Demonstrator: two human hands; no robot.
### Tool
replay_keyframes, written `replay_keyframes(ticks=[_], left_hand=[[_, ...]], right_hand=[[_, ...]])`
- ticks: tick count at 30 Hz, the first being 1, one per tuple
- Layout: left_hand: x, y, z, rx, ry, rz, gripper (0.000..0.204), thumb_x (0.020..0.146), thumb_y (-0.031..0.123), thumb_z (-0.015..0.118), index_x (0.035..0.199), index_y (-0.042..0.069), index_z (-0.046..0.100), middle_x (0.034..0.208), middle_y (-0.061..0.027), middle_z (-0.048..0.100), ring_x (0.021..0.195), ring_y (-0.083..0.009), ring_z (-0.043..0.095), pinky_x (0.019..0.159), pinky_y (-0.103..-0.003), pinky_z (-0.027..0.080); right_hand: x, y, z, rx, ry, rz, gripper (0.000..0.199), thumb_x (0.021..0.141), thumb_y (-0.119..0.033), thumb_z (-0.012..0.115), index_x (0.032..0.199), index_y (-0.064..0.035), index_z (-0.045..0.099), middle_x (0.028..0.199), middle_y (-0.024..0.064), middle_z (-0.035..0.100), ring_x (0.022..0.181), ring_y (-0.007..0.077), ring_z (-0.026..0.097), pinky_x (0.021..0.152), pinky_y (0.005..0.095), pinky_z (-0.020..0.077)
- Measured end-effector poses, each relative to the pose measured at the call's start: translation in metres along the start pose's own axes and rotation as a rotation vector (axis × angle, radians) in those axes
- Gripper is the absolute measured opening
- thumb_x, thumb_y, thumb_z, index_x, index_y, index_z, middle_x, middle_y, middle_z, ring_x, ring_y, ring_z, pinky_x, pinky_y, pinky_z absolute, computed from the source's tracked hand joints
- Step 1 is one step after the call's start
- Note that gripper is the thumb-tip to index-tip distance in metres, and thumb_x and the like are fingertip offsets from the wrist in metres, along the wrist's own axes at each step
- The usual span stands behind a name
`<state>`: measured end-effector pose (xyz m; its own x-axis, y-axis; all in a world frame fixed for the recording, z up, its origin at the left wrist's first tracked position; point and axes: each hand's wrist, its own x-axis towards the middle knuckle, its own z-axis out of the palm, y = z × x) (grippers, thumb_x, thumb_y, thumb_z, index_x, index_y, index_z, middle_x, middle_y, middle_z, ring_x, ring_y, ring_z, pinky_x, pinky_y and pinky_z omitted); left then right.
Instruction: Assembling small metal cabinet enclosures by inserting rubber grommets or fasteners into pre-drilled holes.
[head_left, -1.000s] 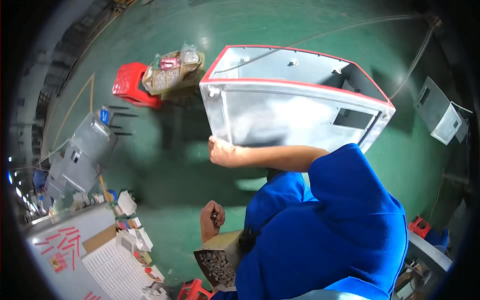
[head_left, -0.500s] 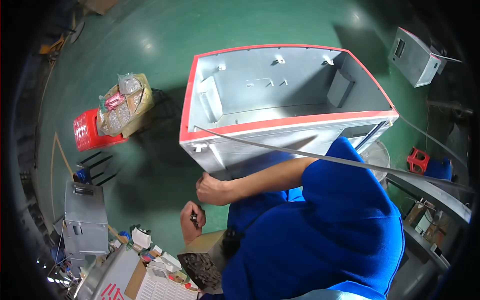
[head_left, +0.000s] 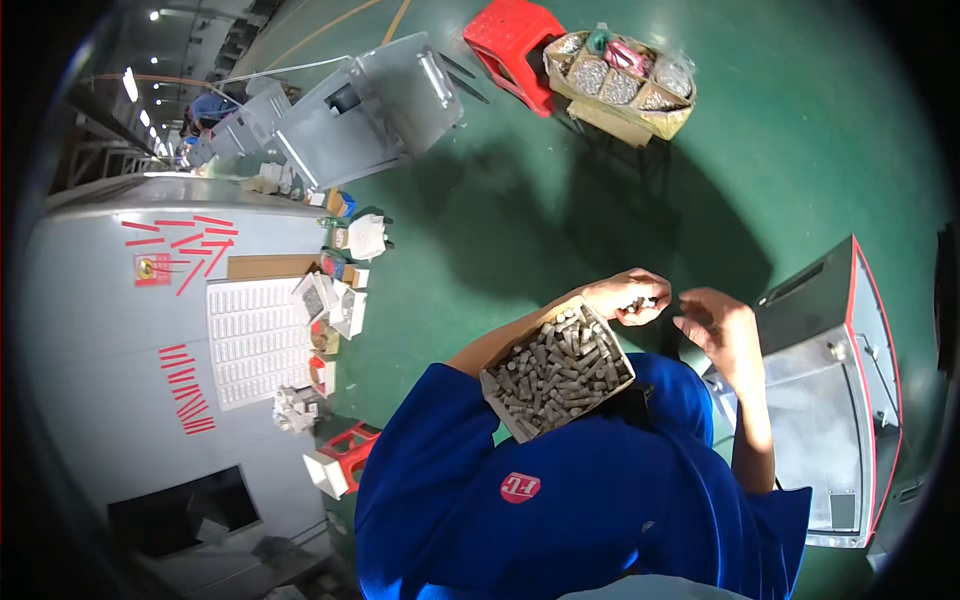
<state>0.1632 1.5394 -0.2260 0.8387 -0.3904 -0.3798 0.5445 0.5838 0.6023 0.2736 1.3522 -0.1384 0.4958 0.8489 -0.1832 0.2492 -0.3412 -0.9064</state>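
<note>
My left hand (head_left: 628, 297) is curled around several small grey cylindrical pieces (head_left: 642, 302), their pale ends showing between the fingers. An open cardboard box (head_left: 506, 412) full of the same kind of grey pieces (head_left: 560, 375) rests against my body, in the crook of my left arm. Just right of the left hand, my right hand (head_left: 724, 332) is raised with thumb and fingers bent but apart, and nothing shows in it. On the right stands a grey metal cabinet (head_left: 815, 400) with red strips along its edges, close beyond my right forearm.
At the top, a red stool (head_left: 515, 50) stands beside a partitioned carton (head_left: 597, 118) of bagged small parts. Grey metal cases (head_left: 350, 110) are at the upper left. A large pale panel (head_left: 90, 330) with red strips fills the left, small boxes (head_left: 345, 310) along its edge.
The view has swung left, so the cabinet now lies at the right. My right hand has drawn away from the cabinet's lower corner toward the left hand, which still holds grey pieces.
</note>
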Motion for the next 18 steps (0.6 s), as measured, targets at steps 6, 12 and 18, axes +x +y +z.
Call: replay_keyframes(ticks=[6,12,18], left_hand=[[-0.058,0.026,-0.042,0.413,0.191,0.220,0.027,0.092,0.020,0.048,0.071,0.004,0.055,0.057,0.0003,0.049,0.050,-0.0074,0.044,0.046,-0.024,0.036],[-0.113,0.024,-0.060,0.050,0.371,0.170,0.027,0.091,0.022,0.049,0.069,0.006,0.052,0.054,0.0016,0.047,0.041,-0.0052,0.038,0.036,-0.021,0.026],[-0.181,0.023,-0.080,-0.022,0.477,0.330,0.026,0.091,0.023,0.048,0.071,0.007,0.053,0.053,0.0022,0.045,0.040,-0.0046,0.037,0.035,-0.020,0.024]], right_hand=[[0.062,-0.160,0.101,-0.120,-0.544,-1.002,0.017,0.070,-0.010,0.070,0.083,-0.0027,0.063,0.081,0.0074,0.063,0.074,0.0220,0.061,0.063,0.0347,0.0494],[0.074,-0.178,0.192,-0.700,-0.839,-1.253,0.011,0.076,-0.010,0.057,0.084,-0.0026,0.059,0.086,0.0081,0.057,0.079,0.0223,0.060,0.063,0.0327,0.0500],[0.094,-0.232,0.228,-0.746,-1.143,-1.310,0.010,0.076,-0.009,0.056,0.079,0.0003,0.061,0.082,0.0130,0.059,0.078,0.0237,0.062,0.064,0.0332,0.0507]])
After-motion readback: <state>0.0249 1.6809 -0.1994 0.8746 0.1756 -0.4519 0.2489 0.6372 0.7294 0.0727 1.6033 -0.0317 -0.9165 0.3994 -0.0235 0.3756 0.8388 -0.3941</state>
